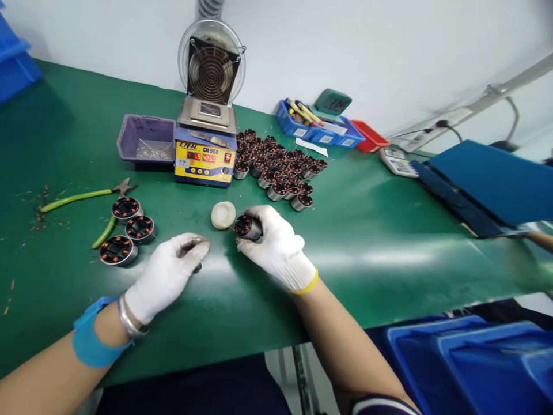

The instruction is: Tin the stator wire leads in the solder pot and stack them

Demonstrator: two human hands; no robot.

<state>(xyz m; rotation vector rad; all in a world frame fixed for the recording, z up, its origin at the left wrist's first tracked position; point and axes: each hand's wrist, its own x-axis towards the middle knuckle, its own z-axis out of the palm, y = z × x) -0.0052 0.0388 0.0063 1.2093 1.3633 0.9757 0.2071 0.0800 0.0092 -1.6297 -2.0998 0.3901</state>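
Observation:
In a white glove, my right hand [274,242] grips a motor stator [247,226], a metal ring with black and copper windings, its open end turned left. A small round whitish dish [223,215] lies just left of this stator. My left hand [168,271], also gloved, is closed, thumb against fingers, above the green mat; whatever it may hold is hidden. Beside it on the left stand three wound stators [140,229]. Green-handled cutting pliers [78,200] lie behind them, one handle partly covered by a stator.
A yellow-and-blue solder pot [204,160] stands at the back beside a purple bin [147,138] of wire bits. To its right cluster many stators [279,164]. Blue trays [322,132] with markers, a red tray [369,136], a calculator [398,161] and a blue box [488,184] stand farther right.

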